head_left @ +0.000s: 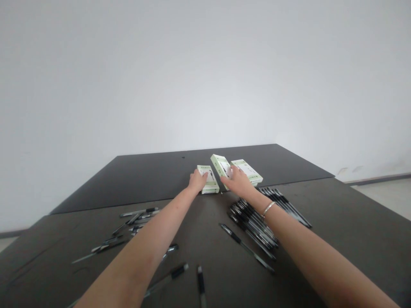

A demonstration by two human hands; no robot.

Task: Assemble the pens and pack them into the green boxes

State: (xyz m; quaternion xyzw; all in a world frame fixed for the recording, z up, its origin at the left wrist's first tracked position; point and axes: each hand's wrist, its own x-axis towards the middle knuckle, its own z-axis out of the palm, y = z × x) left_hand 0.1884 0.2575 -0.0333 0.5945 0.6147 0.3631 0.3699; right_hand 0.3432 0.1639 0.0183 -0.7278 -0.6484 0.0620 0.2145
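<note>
Several pale green cardboard boxes stand at the far middle of the table. My left hand point(197, 180) has its fingers on the near-left box point(210, 184), which lies flat. My right hand point(236, 182) presses against the middle box point(220, 166), which tilts up at an angle. A third box point(247, 172), seemingly a small stack, lies just beyond my right hand and looks untouched. Printed text and small pictures mark the box faces, too small to read. A silver bangle point(268, 208) circles my right wrist.
Black-and-clear pens point(252, 226) lie in a dense bunch right of centre, with more pens point(138, 220) scattered to the left. Loose pens point(201, 284) lie near the front. A dark board point(160, 179) sits behind the dark table point(346, 222), before a white wall.
</note>
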